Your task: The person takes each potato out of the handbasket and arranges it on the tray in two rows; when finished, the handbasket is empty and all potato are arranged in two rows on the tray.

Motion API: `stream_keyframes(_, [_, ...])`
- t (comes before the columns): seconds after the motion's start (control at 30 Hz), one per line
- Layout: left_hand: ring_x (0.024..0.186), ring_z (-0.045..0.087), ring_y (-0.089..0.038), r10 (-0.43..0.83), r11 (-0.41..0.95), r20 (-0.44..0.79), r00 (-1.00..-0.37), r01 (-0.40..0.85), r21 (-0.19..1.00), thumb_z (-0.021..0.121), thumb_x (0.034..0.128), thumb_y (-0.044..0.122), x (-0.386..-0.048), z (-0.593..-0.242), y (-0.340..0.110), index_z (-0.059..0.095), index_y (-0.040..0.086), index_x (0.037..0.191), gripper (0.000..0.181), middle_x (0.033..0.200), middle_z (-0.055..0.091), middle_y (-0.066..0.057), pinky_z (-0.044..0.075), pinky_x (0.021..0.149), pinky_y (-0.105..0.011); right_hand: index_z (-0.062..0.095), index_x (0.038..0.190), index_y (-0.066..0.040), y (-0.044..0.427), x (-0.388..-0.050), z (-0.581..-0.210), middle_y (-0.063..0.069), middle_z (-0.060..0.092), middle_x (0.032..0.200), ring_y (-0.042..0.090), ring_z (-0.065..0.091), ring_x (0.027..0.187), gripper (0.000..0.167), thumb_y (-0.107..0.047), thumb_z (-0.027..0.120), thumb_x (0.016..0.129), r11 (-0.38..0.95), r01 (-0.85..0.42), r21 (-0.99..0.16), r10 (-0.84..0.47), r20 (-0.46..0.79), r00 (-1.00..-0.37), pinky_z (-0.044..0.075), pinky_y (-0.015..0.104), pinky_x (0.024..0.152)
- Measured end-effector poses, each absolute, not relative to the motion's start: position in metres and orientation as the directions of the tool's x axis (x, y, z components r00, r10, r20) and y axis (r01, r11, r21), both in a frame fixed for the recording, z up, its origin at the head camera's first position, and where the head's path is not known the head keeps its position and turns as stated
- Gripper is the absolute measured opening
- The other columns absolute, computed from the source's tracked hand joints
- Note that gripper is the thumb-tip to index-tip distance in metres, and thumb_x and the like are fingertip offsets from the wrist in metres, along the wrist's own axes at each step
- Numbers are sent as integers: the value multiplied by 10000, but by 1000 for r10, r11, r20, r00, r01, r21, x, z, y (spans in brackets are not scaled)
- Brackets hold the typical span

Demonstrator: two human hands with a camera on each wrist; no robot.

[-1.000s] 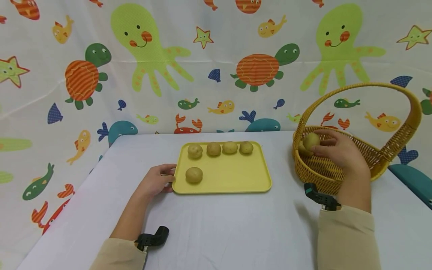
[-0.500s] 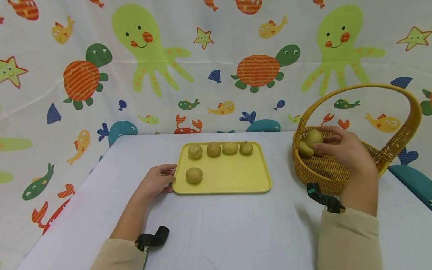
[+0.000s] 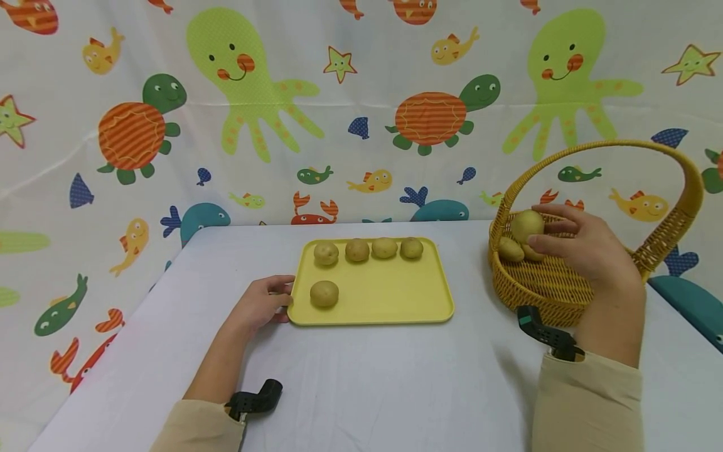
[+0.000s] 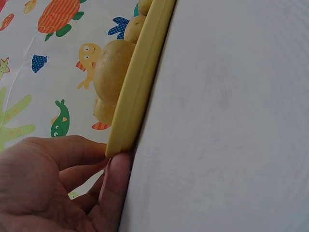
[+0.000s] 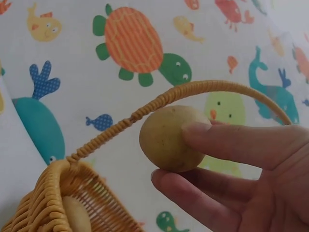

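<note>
Golden wicker posed the likeliest trouble: the held potato (image 3: 526,226) hung at the ten o'clock side of the basket (image 3: 536,302), near the rim and the arched handle (image 3: 615,144), so a low or hurried swing might have knocked it loose. Its round, smooth shape, pinched near the fingertips, would have made slipping easier. At least two other potatoes (image 3: 511,250) lay beneath it in the basket. Rolling was the other danger, should the yellow tray (image 3: 390,289) be tipped; it bore four potatoes along twelve o'clock and one at eight.

The right hand (image 3: 593,248) was only part closed, thumb against fingers across the held potato's width. At the tray's nine o'clock, the left hand (image 3: 261,304) was loosely curved, thumb and fingertips nipping its edge.
</note>
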State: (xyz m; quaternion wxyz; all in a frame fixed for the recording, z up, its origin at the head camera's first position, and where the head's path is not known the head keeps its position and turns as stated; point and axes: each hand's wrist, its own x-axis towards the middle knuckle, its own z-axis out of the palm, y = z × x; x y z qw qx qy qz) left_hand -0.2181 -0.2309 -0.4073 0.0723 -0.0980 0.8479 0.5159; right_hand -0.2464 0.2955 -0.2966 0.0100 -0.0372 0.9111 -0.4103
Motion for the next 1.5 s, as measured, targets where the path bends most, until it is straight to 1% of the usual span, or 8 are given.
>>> stream_keyframes(0.5, [1013, 620, -249, -76, 449, -215, -974, -226, 865, 594, 984, 84, -218, -407, -231, 478, 46, 1529, 558, 1325, 530, -192, 619, 725, -272, 348, 1601, -364, 286, -239, -285, 177, 442, 1558, 366, 396, 1385, 769, -526, 702, 937, 657, -122, -744, -104, 71, -992, 316, 667, 1076])
stream_keyframes(0.6, [1019, 617, -256, -79, 451, -218, -973, -229, 863, 589, 983, 77, -218, -406, -231, 477, 47, 1529, 558, 1328, 530, -194, 618, 729, -271, 369, 1590, -362, 281, -240, -283, 168, 459, 1540, 379, 293, 1484, 760, -507, 719, 931, 644, -135, -753, -115, 80, -990, 256, 727, 1126])
stream_keyframes(0.7, [1025, 616, -263, -87, 452, -224, -971, -239, 859, 586, 981, 74, -218, -406, -231, 480, 53, 1528, 557, 1334, 533, -193, 619, 734, -269, 381, 1589, -327, 275, -242, -282, 183, 477, 1530, 363, 64, 1592, 762, -482, 731, 931, 627, -155, -764, -130, 94, -987, 128, 779, 1173])
stream_keyframes(0.83, [1032, 618, -266, -97, 453, -230, -968, -249, 856, 585, 981, 80, -218, -406, -231, 485, 64, 1526, 555, 1347, 538, -188, 619, 737, -267, 392, 1577, -306, 266, -244, -282, 153, 504, 1508, 316, 284, 1508, 740, -471, 725, 938, 612, -178, -771, -154, 105, -983, 297, 644, 1138])
stream_keyframes(0.93, [1031, 617, -266, -90, 453, -223, -971, -239, 859, 584, 980, 75, -217, -405, -232, 479, 52, 1528, 559, 1349, 533, -197, 620, 736, -273, 413, 1552, -336, 259, -244, -282, 93, 530, 1468, 232, 486, 1264, 702, -484, 721, 938, 618, -183, -765, -164, 101, -981, 418, 433, 986])
stream_keyframes(1.0, [1025, 616, -265, -82, 451, -220, -972, -233, 861, 589, 979, 71, -217, -406, -232, 477, 42, 1527, 561, 1344, 529, -202, 622, 731, -281, 425, 1552, -344, 256, -244, -282, 101, 540, 1457, 214, 512, 1225, 687, -465, 722, 944, 620, -197, -759, -182, 106, -978, 447, 369, 938])
stream_keyframes(1.2, [1010, 615, -256, -67, 445, -216, -974, -223, 867, 594, 977, 60, -215, -408, -232, 480, 31, 1521, 557, 1330, 529, -204, 623, 726, -290, 457, 1543, -352, 241, -247, -285, 122, 559, 1437, 230, 555, 1219, 657, -406, 735, 950, 601, -228, -766, -212, 123, -970, 506, 290, 883])
stream_keyframes(1.5, [1019, 613, -259, -80, 450, -218, -973, -230, 863, 583, 980, 63, -217, -407, -231, 479, 41, 1525, 555, 1323, 537, -195, 619, 727, -279, 543, 1484, -288, 213, -254, -292, 108, 632, 1281, 126, 681, 1038, 579, -286, 759, 947, 462, -341, -819, -269, 237, -934, 534, 251, 879])
